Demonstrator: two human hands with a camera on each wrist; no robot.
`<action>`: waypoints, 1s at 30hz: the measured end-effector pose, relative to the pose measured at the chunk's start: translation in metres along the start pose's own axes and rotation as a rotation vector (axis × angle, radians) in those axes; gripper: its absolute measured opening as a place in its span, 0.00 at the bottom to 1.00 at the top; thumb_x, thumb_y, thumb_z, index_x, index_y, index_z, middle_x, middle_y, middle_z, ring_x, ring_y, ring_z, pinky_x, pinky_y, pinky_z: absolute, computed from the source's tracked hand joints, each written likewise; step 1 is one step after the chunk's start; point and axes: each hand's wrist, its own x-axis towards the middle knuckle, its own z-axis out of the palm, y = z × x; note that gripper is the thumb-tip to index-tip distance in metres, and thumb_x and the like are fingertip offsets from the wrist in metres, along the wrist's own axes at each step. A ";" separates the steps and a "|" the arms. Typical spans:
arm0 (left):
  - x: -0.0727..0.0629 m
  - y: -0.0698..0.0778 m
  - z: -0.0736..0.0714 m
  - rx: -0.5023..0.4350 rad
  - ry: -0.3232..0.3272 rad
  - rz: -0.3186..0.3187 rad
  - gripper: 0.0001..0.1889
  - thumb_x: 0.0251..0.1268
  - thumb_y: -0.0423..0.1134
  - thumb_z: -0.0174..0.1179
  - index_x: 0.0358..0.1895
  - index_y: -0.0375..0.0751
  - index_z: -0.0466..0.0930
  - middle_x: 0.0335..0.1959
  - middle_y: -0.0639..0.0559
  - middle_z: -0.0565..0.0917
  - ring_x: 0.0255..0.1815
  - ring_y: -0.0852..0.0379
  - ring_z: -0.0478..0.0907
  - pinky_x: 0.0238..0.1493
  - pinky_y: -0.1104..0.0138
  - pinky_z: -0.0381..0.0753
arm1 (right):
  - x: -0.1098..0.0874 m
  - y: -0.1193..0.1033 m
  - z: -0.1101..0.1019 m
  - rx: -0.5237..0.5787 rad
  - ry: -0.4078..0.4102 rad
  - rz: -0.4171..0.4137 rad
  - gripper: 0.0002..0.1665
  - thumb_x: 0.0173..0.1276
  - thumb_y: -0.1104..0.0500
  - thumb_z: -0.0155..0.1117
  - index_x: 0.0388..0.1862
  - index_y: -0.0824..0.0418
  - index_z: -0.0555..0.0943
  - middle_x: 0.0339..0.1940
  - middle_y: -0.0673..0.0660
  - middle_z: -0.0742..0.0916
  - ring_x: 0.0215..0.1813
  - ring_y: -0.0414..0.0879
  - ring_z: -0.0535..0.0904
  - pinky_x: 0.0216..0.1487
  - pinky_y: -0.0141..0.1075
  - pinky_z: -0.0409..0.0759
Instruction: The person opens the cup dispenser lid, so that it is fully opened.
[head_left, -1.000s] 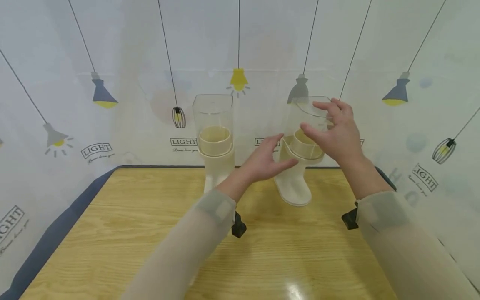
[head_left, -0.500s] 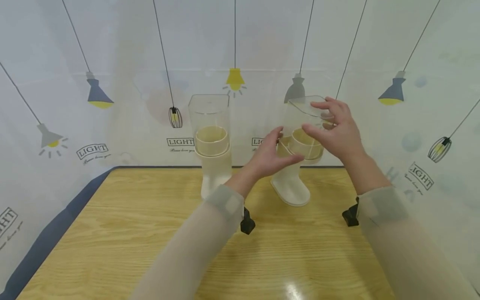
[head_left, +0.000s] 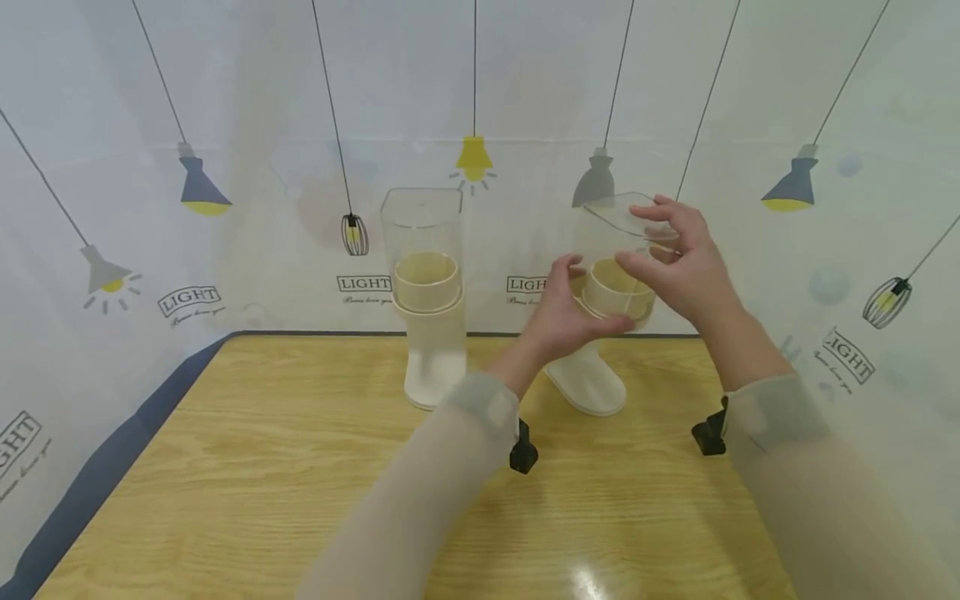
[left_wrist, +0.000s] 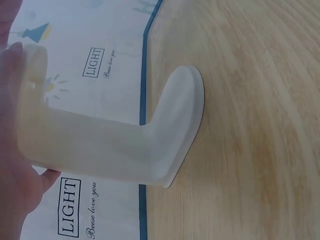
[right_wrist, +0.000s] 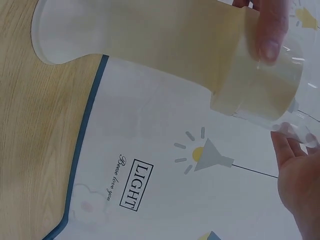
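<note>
In the head view a dispenser stands at the right, with a cream boot-shaped stand (head_left: 588, 383) and a clear container (head_left: 611, 225) on top. My left hand (head_left: 566, 312) grips it from the left around the cream collar (right_wrist: 280, 85), thumb across the front. My right hand (head_left: 686, 262) holds the clear container near its upper rim, fingers behind and thumb in front. In the right wrist view, my right fingertips (right_wrist: 281, 145) meet the clear wall. The stand's foot (left_wrist: 182, 110) sits on the table in the left wrist view.
A second dispenser of the same kind (head_left: 435, 350) stands upright to the left. Both are near the back edge of the wooden table (head_left: 262, 467). Behind hangs a pale backdrop (head_left: 277, 208) printed with lamps.
My left hand has moved right, and its fingers have closed around the right dispenser's collar. The right hand stays near the container's rim, its thumb and fingers nearer together.
</note>
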 end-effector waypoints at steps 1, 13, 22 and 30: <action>-0.001 0.000 0.002 -0.003 0.018 0.000 0.65 0.51 0.56 0.88 0.87 0.55 0.50 0.82 0.49 0.67 0.76 0.49 0.73 0.75 0.53 0.79 | 0.000 0.000 0.001 0.011 0.001 0.002 0.39 0.73 0.50 0.75 0.81 0.48 0.75 0.91 0.48 0.60 0.81 0.65 0.71 0.83 0.62 0.70; -0.004 -0.003 0.021 0.034 0.141 0.015 0.66 0.44 0.58 0.91 0.84 0.52 0.53 0.78 0.49 0.69 0.74 0.52 0.73 0.73 0.58 0.80 | -0.008 -0.001 0.022 -0.012 0.099 0.078 0.58 0.66 0.39 0.83 0.83 0.51 0.57 0.89 0.63 0.65 0.84 0.69 0.70 0.82 0.66 0.70; -0.008 0.000 0.023 0.115 0.187 0.024 0.65 0.43 0.60 0.90 0.81 0.50 0.55 0.76 0.49 0.71 0.75 0.53 0.72 0.74 0.62 0.79 | -0.006 0.000 0.029 0.012 0.158 0.065 0.56 0.66 0.45 0.83 0.80 0.54 0.57 0.86 0.60 0.70 0.80 0.65 0.76 0.80 0.60 0.75; -0.007 0.000 0.021 0.120 0.203 0.045 0.63 0.43 0.59 0.90 0.79 0.48 0.57 0.74 0.48 0.72 0.71 0.54 0.74 0.70 0.64 0.79 | -0.003 -0.002 0.028 0.015 0.191 0.068 0.52 0.65 0.42 0.83 0.77 0.54 0.61 0.83 0.56 0.74 0.77 0.60 0.80 0.76 0.58 0.79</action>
